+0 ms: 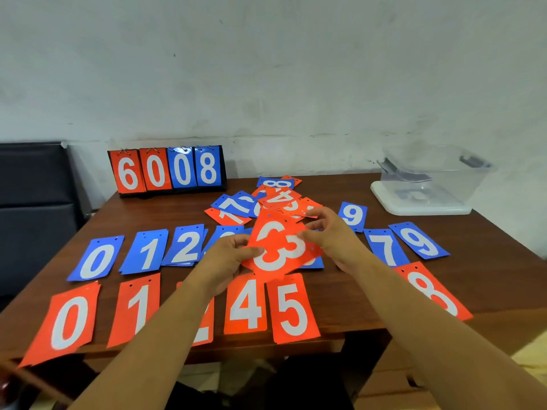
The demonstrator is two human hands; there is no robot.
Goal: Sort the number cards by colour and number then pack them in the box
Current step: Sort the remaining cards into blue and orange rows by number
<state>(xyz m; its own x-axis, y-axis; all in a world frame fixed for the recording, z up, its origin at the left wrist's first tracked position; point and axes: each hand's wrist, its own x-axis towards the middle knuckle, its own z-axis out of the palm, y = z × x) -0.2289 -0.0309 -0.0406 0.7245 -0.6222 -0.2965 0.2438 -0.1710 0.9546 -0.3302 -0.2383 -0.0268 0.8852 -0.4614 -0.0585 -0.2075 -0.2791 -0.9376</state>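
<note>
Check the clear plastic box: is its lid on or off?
Off. The clear plastic box stands open-topped on its white lid, at the table's far right corner.

Setting: plain indoor room, kind uncertain; reads as a spare office or back room rather than a home. Evidence: bare whitish plaster wall (266,69), scuffed and cracked along its base, nothing hung on it. Dark brown wooden table (165,211) pushed close to that wall. Dark padded seat back (32,184) at far left. Tabletop flip scoreboard with red and blue number panels (167,171) and a clear plastic storage box (429,179) stand on the table.
</note>
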